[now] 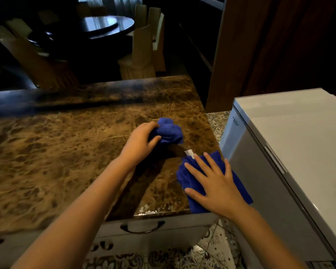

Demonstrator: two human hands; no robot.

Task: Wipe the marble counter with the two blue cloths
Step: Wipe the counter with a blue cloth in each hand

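Note:
The brown marble counter [70,152] fills the left and middle of the head view. My left hand [139,141] grips a bunched-up blue cloth [169,131] that rests on the counter near its right side. A second blue cloth [190,175] lies spread flat at the counter's front right corner, partly overhanging the edge. My right hand [213,183] lies flat on top of this cloth with its fingers spread apart, pressing it down. A small white tag [189,153] shows at the flat cloth's far corner.
A grey-white chest appliance [291,144] stands close to the counter's right edge. Below the counter front is a white drawer with a dark handle [143,228]. Patterned floor tiles [217,247] lie beneath. Behind the counter are covered chairs [142,55] and a dark round table [103,26].

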